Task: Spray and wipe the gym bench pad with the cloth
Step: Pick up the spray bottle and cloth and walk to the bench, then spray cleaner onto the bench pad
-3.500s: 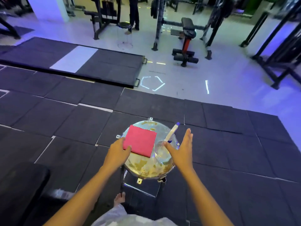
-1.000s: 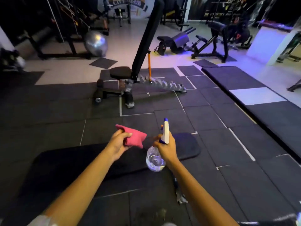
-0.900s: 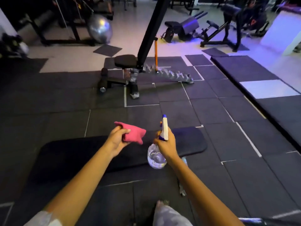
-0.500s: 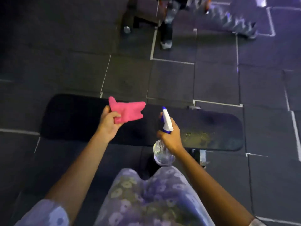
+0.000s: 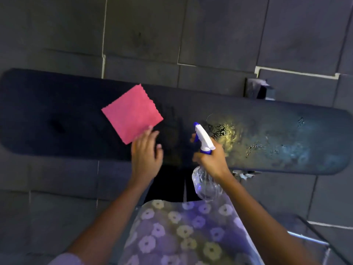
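The floor is made of dark grey rubber tiles [image 5: 145,35] with pale lines between them. A long black padded gym bench pad [image 5: 277,131] runs across the view from left to right, and it is the worktop here. A square pink cloth [image 5: 131,115] lies flat on the worktop, left of the middle. The left hand [image 5: 146,153] is flat and spread, its grip wide, with its fingertips [image 5: 150,129] touching the near corner of the cloth. The right hand [image 5: 212,159] has its grip closed around the neck of a clear plastic spray bottle with a white and blue top [image 5: 203,138]. The nozzle points away from the person. Just past the nozzle, a wet shiny patch [image 5: 225,129] sits on the pad. A purple flowered garment [image 5: 181,232] shows at the bottom.
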{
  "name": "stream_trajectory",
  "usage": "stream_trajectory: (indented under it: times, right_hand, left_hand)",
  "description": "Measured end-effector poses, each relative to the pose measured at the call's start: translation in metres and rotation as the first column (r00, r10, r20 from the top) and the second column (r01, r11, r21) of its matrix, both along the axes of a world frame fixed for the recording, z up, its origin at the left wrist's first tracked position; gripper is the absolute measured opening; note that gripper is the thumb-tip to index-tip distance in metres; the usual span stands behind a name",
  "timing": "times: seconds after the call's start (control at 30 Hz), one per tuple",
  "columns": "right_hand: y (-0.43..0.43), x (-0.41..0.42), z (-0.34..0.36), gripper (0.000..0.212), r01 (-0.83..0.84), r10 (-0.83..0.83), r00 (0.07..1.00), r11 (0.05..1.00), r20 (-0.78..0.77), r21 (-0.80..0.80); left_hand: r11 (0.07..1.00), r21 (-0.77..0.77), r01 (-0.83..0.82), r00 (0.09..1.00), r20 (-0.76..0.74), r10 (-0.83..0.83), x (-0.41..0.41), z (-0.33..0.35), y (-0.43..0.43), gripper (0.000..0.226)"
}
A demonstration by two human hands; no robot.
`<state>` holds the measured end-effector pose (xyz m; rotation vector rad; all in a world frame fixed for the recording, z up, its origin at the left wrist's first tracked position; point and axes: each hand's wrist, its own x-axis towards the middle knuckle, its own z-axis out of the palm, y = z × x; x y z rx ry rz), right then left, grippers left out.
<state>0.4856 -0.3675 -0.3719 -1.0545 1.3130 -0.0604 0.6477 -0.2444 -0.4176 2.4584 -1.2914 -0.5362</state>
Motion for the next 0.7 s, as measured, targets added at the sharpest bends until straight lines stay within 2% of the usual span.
stream_trajectory:
  times: [0.07,0.17,0.27,0.33,0.4,0.5,0.63,0.7]
  right_hand:
    - [-0.002,0.004,-0.014,0.044,0.015,-0.015,0.998,1.000,-0.055,0.005]
    - [-0.010,0.010,-0.027,0.033,0.067,-0.066,0.987,0.998,-0.144,0.005]
    - [-0.017,0.012,-0.034,0.020,0.074,-0.080,0.946,0.997,-0.314,-0.030]
    - [-0.020,0.010,-0.037,0.021,0.055,-0.072,0.917,0.997,-0.392,-0.053]
    - [-0.024,0.004,-0.036,0.025,0.086,-0.090,0.910,0.996,-0.406,-0.026]
    - [-0.039,-0.016,-0.032,0.024,0.200,-0.210,0.896,0.978,-0.391,-0.067]
    - [-0.070,-0.062,-0.034,0.025,0.351,-0.415,0.775,0.910,-0.476,-0.222]
    - [-0.085,-0.090,-0.032,0.024,0.427,-0.491,0.730,0.871,-0.475,-0.244]
  left_hand:
    - [0.976,-0.033,0.217,0.976,0.013,-0.217,-0.009,-0.008,-0.022,0.044]
    - [0.924,0.050,0.379,0.925,0.011,-0.380,-0.013,-0.023,-0.055,0.052]
    - [0.867,0.172,0.468,0.877,0.030,-0.480,-0.013,-0.039,-0.076,0.056]
    - [0.833,0.223,0.506,0.848,0.046,-0.527,-0.013,-0.045,-0.082,0.060]
    - [0.820,0.229,0.524,0.838,0.032,-0.544,-0.019,-0.047,-0.087,0.065]
    - [0.773,0.200,0.601,0.788,0.011,-0.616,-0.040,-0.045,-0.100,0.065]
    - [0.722,0.177,0.669,0.737,-0.024,-0.676,-0.088,-0.044,-0.137,0.068]
    - [0.658,0.153,0.737,0.669,-0.034,-0.742,-0.117,-0.043,-0.159,0.065]
